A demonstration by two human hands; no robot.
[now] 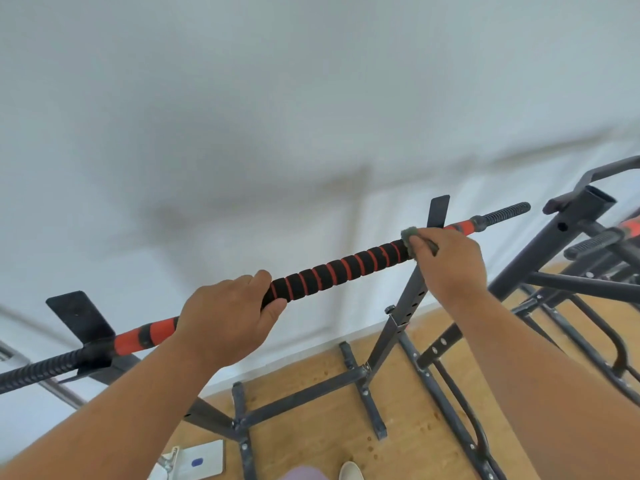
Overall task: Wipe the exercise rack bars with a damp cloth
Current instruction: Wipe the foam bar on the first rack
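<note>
Left hand (pixel 227 318) wrapped around the foam-padded black-and-red bar (pixel 337 268), right hand (pixel 448 263) pinching a grey cloth (pixel 408 235) against it, dark steel rack (pixel 401 327) beneath

A plain white wall (pixel 242 98) fills the upper view, evenly lit and crossed by soft grey shadows. Below it lies a light wooden floor with dark knots (pixel 322 420). A pale flat rectangular object with a blue mark (pixel 199 462) lies near the bottom edge

Black bar (pixel 332 271) with orange stripes; grey-green cloth (pixel 410 234).
</note>
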